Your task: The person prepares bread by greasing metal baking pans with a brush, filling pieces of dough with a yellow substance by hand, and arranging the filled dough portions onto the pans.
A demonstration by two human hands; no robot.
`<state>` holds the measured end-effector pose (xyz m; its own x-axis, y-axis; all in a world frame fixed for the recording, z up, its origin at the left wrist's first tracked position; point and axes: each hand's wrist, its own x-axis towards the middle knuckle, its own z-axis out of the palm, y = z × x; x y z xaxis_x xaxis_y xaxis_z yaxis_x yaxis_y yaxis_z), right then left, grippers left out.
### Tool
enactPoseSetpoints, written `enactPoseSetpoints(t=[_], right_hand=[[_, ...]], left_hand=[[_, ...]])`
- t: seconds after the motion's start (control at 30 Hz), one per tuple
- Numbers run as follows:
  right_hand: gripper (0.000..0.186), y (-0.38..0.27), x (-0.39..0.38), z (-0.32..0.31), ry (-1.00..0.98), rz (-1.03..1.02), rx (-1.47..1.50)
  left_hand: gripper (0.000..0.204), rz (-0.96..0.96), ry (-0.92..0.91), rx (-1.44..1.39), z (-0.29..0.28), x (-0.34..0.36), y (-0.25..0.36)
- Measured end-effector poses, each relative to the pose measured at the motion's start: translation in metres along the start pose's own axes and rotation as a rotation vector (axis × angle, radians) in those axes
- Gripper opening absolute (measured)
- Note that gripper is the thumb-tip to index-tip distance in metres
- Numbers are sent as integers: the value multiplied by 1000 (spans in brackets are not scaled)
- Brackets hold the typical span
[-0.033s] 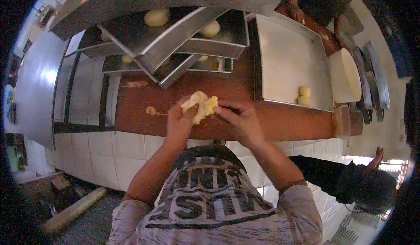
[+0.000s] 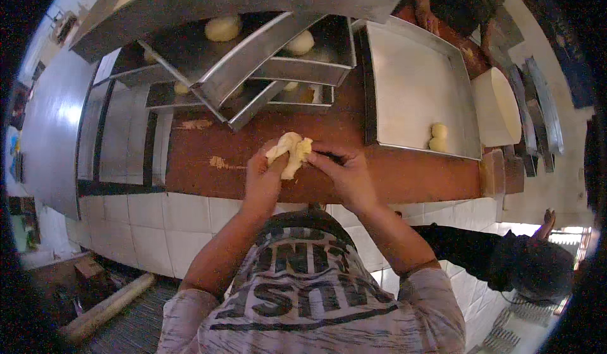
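Observation:
Above the brown tabletop, my left hand (image 2: 264,174) is closed around a soft, pale piece of dough (image 2: 289,155), its thumb pressed into it. A yellow, crumbly-looking lump (image 2: 305,146) sits against the dough's right side. My right hand (image 2: 344,172) pinches at that lump and the dough's edge with its fingertips. Whether the lump is stuck to the dough or only held there, I cannot tell. To the right, two small round dough balls (image 2: 437,137) touch each other in the near right corner of a large, shallow metal tray (image 2: 411,82).
Deep metal trays (image 2: 243,57) are stacked crosswise ahead, with dough balls (image 2: 223,29) inside. A white tub (image 2: 497,109) stands right of the large tray. Another person's hand (image 2: 428,22) rests near its far edge. A person in dark clothes (image 2: 506,262) is at lower right.
The dough looks more drawn together around the yellow lump, and less of the lump shows. My left hand has shifted slightly right. The trays appear slightly shifted in view.

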<state>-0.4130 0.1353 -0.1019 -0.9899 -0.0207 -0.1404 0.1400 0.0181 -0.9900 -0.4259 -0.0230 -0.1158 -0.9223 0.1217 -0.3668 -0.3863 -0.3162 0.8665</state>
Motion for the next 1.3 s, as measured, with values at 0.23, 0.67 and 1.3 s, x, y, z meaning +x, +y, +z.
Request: enactPoseSetpoints(t=[0.23, 0.67, 1.3], right_hand=[[50, -23, -7, -1, -67, -554, -830], [38, -33, -5, 3, -68, -509, -494], [21, -56, -7, 15, -60, -721, -738]], left_hand=[[45, 85, -321, -256, -18, 0, 2], [35, 138, -204, -141, 15, -24, 47], [42, -65, -184, -128, -4, -14, 46]])
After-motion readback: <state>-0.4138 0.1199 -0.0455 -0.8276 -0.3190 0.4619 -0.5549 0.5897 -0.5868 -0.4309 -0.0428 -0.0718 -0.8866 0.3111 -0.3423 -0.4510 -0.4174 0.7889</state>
